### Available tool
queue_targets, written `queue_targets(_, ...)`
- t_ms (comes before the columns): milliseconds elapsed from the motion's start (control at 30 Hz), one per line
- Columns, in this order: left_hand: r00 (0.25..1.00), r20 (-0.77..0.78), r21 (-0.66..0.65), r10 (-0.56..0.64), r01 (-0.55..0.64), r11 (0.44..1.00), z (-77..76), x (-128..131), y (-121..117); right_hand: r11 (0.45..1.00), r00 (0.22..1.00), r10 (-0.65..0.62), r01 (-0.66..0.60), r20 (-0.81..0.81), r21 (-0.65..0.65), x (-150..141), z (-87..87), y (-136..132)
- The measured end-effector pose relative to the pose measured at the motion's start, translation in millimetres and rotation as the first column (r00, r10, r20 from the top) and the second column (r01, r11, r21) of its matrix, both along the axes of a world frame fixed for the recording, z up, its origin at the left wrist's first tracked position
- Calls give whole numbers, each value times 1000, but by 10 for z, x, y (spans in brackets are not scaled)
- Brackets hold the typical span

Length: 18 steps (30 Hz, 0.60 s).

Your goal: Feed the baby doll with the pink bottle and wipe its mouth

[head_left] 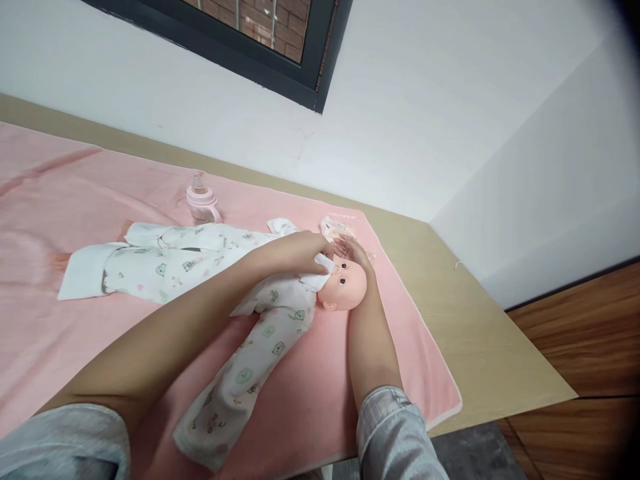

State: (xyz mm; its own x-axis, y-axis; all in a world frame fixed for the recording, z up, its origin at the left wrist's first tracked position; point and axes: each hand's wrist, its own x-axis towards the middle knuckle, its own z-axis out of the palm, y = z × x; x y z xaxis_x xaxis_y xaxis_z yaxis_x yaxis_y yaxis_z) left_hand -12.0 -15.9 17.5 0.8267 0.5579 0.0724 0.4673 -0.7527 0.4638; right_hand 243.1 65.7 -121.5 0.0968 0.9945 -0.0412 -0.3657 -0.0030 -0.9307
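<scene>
A baby doll [351, 285] lies on its back, its head toward the right. It wears white pyjamas [175, 267] printed with small animals, one sleeve stretched toward me. My left hand [303, 252] is closed on a folded white wipe [323, 267] held against the doll's mouth and chin; the fingertips are partly hidden. My right hand [354, 250] curves around the far side of the doll's head, its fingers stretched out and nothing visible in them. Just beyond that hand lies a small printed plastic packet [336, 229].
A pink baby bottle [201, 202] with a handle stands behind the doll's legs. The pink blanket [100, 193] covers much of the wooden table [500, 353]. A white wall with a dark-framed window [320, 80] rises behind, and wooden panelling [585, 327] is at the right.
</scene>
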Motion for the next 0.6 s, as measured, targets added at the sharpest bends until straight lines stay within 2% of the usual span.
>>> queue_targets(167,1000,-15,43,18,-17,999,-4,5,-2,1000,1000,-8,8,0,-7,-25,19,-25)
queue_targets(367,1000,11,35,27,-27,999,22,-23,12,999,999,-33,32,-10,-39,-54,70,-94)
queue_targets(600,999,22,52,30,-31,998,16,-11,17,999,999,-34,34,-4,-10,-56,46,-82)
